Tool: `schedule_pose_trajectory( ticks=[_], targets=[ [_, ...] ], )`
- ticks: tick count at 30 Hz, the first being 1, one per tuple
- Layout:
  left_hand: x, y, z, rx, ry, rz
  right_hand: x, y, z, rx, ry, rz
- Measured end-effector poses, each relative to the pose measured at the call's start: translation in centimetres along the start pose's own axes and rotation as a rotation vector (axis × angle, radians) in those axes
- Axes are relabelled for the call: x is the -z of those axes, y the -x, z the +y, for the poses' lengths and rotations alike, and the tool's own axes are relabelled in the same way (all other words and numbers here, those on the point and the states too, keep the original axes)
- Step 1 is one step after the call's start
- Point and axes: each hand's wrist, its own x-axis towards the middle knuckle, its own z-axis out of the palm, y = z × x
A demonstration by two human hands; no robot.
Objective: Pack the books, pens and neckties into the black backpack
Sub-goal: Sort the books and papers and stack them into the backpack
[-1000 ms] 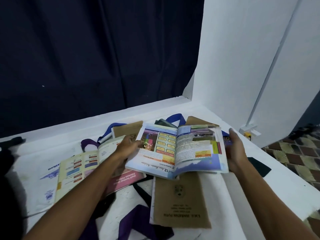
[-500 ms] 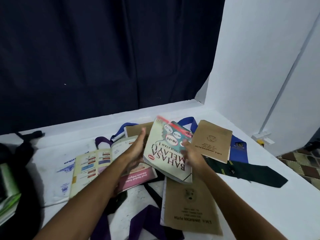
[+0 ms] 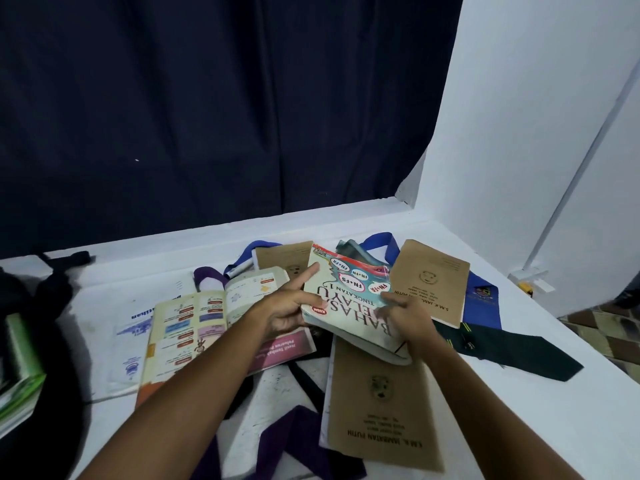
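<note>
**Both hands on the Bahasa Melayu book**

Right now the closed Bahasa Melayu book (image 3: 349,306) is lifted off the white table (image 3: 519,410), tilted, with its cover facing up. The left hand (image 3: 284,311) holds its left edge, thumb lying on the cover and index finger stretched up along the side. The right hand (image 3: 410,318) grips the lower right part of the book, fingers curled over the cover near the spine corner.

Under and around it the table is crowded. An open textbook (image 3: 207,317) lies flat to the left, partly under the left forearm. A brown exercise book (image 3: 379,407) lies nearest the person, directly below the held book, and a second brown exercise book (image 3: 429,278) sits to the right of it, further back. A third brown one (image 3: 280,259) peeks out behind the left hand. A dark green necktie (image 3: 512,351) stretches off to the right, a blue necktie (image 3: 483,299) lies just behind it, and a purple necktie (image 3: 298,434) lies at the near edge beside the nearest exercise book. A pen (image 3: 239,269) rests at the back near the open textbook's top edge.

The black backpack (image 3: 41,341) sits at the far left, well apart from the hands, with green-edged books (image 3: 17,382) showing in its mouth.
</note>
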Motion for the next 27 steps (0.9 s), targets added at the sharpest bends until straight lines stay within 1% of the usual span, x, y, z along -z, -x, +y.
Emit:
schedule_pose_trajectory(
  ticks=[3,7,11,14,16,18,21,24,27],
  targets=[
    [-0.5,1.2,0.2,-0.091,0.175,-0.041,1.6,0.5,-0.5,-0.048,-0.158,-0.101],
    [-0.3,3.6,0.7,-0.222,0.199,-0.075,2.1,1.7,-1.6,-0.078,-0.386,-0.318],
    [2.1,7.6,1.2,-0.339,0.288,0.009,-0.4,2.8,-3.9,-0.066,-0.482,-0.493],
    [4.9,11.4,1.2,-0.422,0.343,0.071,-4.7,4.0,-6.8,-0.071,-0.646,-0.704],
    [7.3,14.9,1.3,-0.470,0.359,0.154,-8.8,4.9,-8.9,-0.018,-0.620,-0.811],
    [9.9,18.7,1.2,-0.514,0.365,0.251,-12.9,6.2,-11.0,0.058,-0.532,-0.861],
    [13.9,26.1,0.4,-0.585,0.375,0.401,-19.8,9.1,-13.8,0.121,-0.418,-0.955],
    [17.3,33.5,-1.5,-0.589,0.354,0.565,-26.3,13.1,-15.9,0.151,-0.332,-1.078],
    [20.0,40.0,-3.7,-0.555,0.348,0.729,-32.1,16.9,-16.8,0.136,-0.246,-1.205]
  ],
)
